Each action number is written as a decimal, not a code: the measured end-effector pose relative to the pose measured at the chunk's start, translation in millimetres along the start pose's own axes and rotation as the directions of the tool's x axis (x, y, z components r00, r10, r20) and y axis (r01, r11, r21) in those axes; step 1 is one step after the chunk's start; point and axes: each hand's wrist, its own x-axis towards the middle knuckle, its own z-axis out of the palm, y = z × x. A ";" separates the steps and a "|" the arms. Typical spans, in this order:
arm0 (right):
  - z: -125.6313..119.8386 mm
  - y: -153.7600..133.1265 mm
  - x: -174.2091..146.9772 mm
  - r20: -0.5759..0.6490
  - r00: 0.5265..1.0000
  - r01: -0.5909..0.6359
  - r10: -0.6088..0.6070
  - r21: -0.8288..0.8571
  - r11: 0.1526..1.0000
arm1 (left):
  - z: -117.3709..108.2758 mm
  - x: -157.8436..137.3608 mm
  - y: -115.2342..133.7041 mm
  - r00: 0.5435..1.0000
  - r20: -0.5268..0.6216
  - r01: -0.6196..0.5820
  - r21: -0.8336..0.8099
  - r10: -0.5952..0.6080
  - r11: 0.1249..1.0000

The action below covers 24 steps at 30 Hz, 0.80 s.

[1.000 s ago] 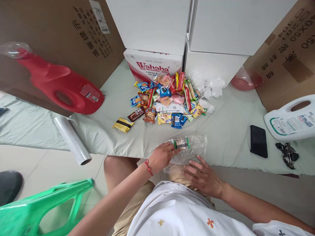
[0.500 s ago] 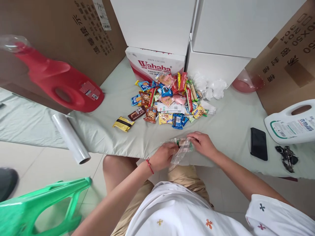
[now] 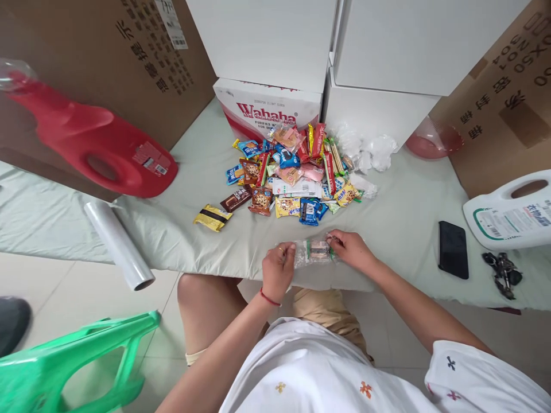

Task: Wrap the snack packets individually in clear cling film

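A clear plastic bag [image 3: 300, 256] is stretched flat between my two hands at the table's front edge. Inside it lies a small wrapped snack [image 3: 319, 250] with green at its ends. My left hand [image 3: 278, 269] is closed, pinching the left end of the bag between thumb and fingers. At the other end, my right hand [image 3: 348, 245] has its fingers closed on the bag beside the snack. Just beyond my hands is a pile of wrapped snacks [image 3: 287, 186] in many colours, with a yellow packet [image 3: 212, 218] at its left.
Behind the pile stand a Wahaba box [image 3: 267, 112] and white boxes. To the left are a red jug [image 3: 99, 143] and a plastic film roll [image 3: 118, 244]. A phone [image 3: 453, 249], keys [image 3: 502, 275] and a white jug [image 3: 512, 212] lie right. A green stool [image 3: 81, 355] stands on the floor.
My left hand has moved left and turned upright, pulling the bag from a folded bunch to a flat stretch. The snack inside shows more clearly. My right hand has stayed nearly in place.
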 end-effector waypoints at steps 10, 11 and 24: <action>-30.9 10.8 -11.9 -0.193 0.978 0.034 -0.077 -0.217 0.976 | 1.1 13.0 -11.3 0.989 -0.144 0.035 0.443 0.033 0.896; -31.9 2.2 -18.0 -0.268 0.953 0.063 -0.140 -0.279 0.958 | 1.2 11.4 -12.4 0.989 -0.138 0.015 0.433 0.050 0.901; -5.4 13.0 -5.5 -0.275 0.959 -0.086 0.063 -0.073 0.994 | -1.7 15.6 -17.0 0.997 -0.069 0.001 0.350 0.024 0.937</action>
